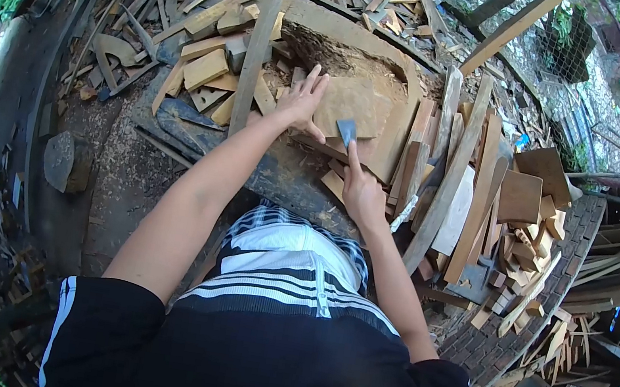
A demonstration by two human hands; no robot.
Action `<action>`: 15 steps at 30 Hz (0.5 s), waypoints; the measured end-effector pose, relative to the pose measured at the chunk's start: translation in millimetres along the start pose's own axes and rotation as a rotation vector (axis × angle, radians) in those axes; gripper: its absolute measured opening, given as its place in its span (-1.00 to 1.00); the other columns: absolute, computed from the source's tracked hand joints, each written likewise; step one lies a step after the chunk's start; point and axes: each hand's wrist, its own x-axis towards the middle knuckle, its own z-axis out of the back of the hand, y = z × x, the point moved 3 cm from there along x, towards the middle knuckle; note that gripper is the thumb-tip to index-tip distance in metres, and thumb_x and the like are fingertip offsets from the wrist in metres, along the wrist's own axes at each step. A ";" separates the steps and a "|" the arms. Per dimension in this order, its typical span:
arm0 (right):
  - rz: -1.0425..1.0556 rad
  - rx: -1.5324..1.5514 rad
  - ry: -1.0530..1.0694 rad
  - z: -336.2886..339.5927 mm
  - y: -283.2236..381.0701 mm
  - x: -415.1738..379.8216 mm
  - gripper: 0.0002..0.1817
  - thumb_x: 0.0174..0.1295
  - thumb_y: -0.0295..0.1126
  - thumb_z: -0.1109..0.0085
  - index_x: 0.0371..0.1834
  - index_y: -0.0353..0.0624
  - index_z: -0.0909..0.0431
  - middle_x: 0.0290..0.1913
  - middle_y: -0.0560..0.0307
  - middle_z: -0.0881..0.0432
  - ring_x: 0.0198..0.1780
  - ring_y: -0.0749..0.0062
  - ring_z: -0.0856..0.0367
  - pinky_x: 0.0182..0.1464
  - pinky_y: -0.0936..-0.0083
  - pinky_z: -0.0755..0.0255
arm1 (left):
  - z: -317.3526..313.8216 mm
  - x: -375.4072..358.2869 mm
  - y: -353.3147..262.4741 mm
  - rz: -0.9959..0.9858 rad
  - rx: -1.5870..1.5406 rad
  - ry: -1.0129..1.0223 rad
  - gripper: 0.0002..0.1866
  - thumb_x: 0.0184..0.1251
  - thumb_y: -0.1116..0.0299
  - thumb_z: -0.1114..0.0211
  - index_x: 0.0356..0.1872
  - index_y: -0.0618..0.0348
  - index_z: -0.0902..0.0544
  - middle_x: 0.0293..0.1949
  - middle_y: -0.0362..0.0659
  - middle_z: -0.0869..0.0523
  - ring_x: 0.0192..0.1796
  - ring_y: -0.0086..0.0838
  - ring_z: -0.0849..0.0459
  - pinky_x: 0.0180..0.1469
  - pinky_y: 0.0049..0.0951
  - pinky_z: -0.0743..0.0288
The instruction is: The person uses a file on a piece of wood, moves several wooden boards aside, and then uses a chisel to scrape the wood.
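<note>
A flat, light-brown piece of wood (349,102) lies on a larger board on the cluttered workbench. My left hand (305,103) rests at its left edge with the fingers spread. From the right, my right hand (363,192) holds a scraper (346,132) with a flat grey-blue blade, the index finger stretched along it. The blade lies over the lower right part of the wood piece. The scraper's handle is mostly hidden in my right hand. Sawdust and a rough, hollowed wood edge (315,49) show beyond the wood piece.
Wood blocks (205,70) and a long grey plank (254,65) lie left of my left hand. Long boards (458,168) lean at the right, beside a pile of offcuts (530,250). A stump (67,162) stands on the ground at the left. Scrap wood fills the far side.
</note>
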 end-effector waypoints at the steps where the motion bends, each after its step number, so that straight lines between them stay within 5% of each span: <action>1: -0.003 0.000 0.006 3.2 2.8 -0.9 -0.44 0.40 -0.21 0.11 0.48 0.16 -0.17 -0.46 -0.29 -0.64 -0.38 -0.25 -0.66 -0.30 -0.09 -0.53 | 1.0 -0.4 0.2 0.016 -0.045 0.018 0.59 -0.63 -0.16 -0.70 0.54 -0.03 0.19 0.58 -0.10 0.24 0.56 -0.15 0.01 0.45 0.19 -0.05; 7: 0.039 -0.018 -0.094 -3.9 9.8 58.3 -0.40 0.41 -0.24 0.11 0.53 0.20 -0.06 -0.39 -0.39 -0.63 -0.34 -0.34 -0.63 -0.25 -0.12 -0.51 | -4.9 5.6 4.9 -0.056 -0.030 0.018 0.60 -0.61 -0.26 -0.65 0.54 0.06 0.20 0.57 -0.04 0.19 0.56 -0.06 0.01 0.44 0.22 -0.06; 9: 0.057 -0.048 -0.181 -3.2 16.5 69.1 -0.37 0.33 -0.32 0.07 0.50 0.15 -0.13 -0.47 -0.28 -0.65 -0.43 -0.23 -0.66 -0.33 -0.05 -0.55 | -4.6 1.4 4.2 -0.054 0.006 -0.017 0.63 -0.65 -0.27 -0.65 0.54 0.09 0.20 0.57 -0.05 0.18 0.57 -0.12 0.04 0.46 0.21 0.01; 15: 0.001 -0.040 -0.020 -5.3 7.9 -2.0 -0.36 0.36 -0.24 0.03 0.53 0.19 -0.08 -0.47 -0.28 -0.65 -0.42 -0.21 -0.67 -0.29 -0.06 -0.55 | -7.5 -2.2 8.2 0.023 0.009 -0.059 0.67 -0.71 -0.35 -0.61 0.52 0.21 0.20 0.57 -0.02 0.14 0.58 -0.19 0.08 0.49 0.24 0.17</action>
